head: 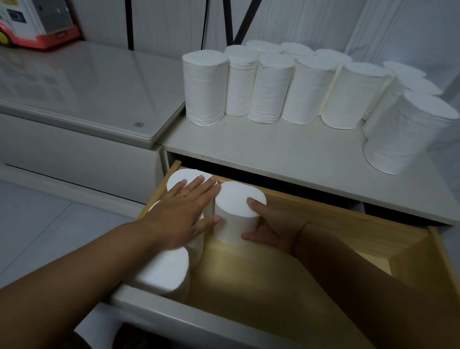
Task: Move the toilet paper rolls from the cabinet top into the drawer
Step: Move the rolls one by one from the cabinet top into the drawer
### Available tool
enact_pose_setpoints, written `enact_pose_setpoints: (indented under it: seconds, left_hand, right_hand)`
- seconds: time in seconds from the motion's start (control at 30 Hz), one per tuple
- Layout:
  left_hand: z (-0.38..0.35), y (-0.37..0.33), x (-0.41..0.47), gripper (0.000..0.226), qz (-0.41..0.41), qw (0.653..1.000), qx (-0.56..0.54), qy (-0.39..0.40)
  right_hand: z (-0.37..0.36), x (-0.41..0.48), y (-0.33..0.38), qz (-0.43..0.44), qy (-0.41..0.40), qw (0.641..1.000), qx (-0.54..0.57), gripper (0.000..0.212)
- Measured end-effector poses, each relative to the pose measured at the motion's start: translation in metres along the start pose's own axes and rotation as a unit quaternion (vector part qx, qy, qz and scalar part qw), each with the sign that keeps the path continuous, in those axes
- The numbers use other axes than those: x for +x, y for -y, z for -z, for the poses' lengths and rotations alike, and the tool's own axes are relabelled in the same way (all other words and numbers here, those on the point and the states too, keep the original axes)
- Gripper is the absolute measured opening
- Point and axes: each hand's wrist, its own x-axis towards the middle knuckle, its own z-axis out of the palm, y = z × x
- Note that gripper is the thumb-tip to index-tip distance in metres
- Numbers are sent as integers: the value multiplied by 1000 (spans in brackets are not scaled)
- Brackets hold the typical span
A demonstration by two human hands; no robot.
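Note:
Several white toilet paper rolls (pixel 307 89) stand upright along the back of the white cabinet top (pixel 280 153). Below it the wooden drawer (pixel 342 230) is pulled open. A column of rolls stands along the drawer's left wall; the nearest one (pixel 164 274) is at the front left. My left hand (pixel 187 212) lies flat, fingers spread, on top of the rolls in that column. My right hand (pixel 271 227) grips an upright roll (pixel 238 210) from its right side, thumb on its top edge. This roll stands on the drawer floor next to the left column.
A lower white cabinet with a glass top (pixel 73 90) adjoins on the left and carries a toy vehicle (pixel 30 10) at the back. The drawer's white front panel (pixel 211 324) is close to me. A white wall and curtain rise behind the rolls.

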Motion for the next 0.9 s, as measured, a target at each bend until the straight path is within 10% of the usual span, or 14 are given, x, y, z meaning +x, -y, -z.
enact_pose_setpoints:
  seconds: [0.43,0.6,0.9]
  left_hand:
    - [4,-4,1,65,-14,1000,7,16]
    - [4,-4,0,66,-9,1000,-2,10]
    - [24,9,1,66,34,999,-20,-26]
  right_hand:
    - [-4,-1,7,15,-21,997,-69,55]
    - [-1,-21,29,124,-161,869,-451,55]
    - [-31,-12,91,379,-164,849,-329,56]
